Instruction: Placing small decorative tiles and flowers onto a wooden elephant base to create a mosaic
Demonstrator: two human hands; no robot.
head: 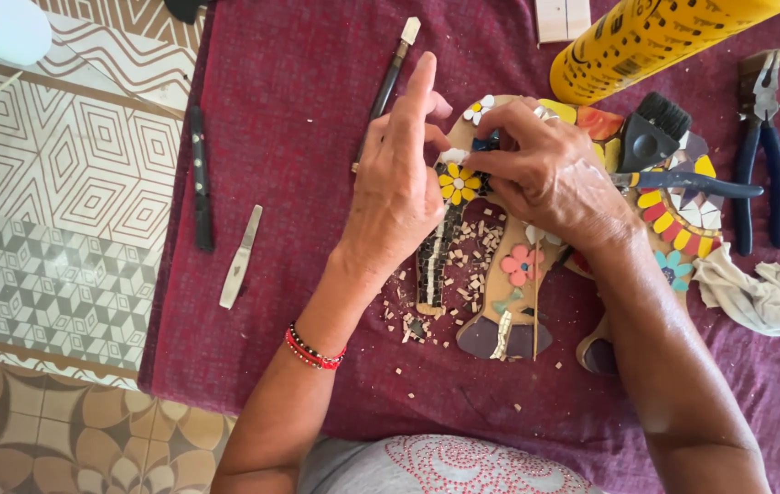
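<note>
Both hands over flat wooden mosaic shape [500,274] on dark red cloth [299,137]. Right hand [550,174] pinches small white tile bit [452,156] beside yellow flower. Left hand [397,183] steadies, grip unclear. Bit may slip, drop among loose chips [472,256].

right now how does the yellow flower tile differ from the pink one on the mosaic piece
The yellow flower tile sits right by the left hand and right hand, near their fingers; the pink flower tile lies lower, untouched. The yellow one has a dark centre, the pink one a red centre. Both are flat flower shapes set on the wooden mosaic piece.
</note>
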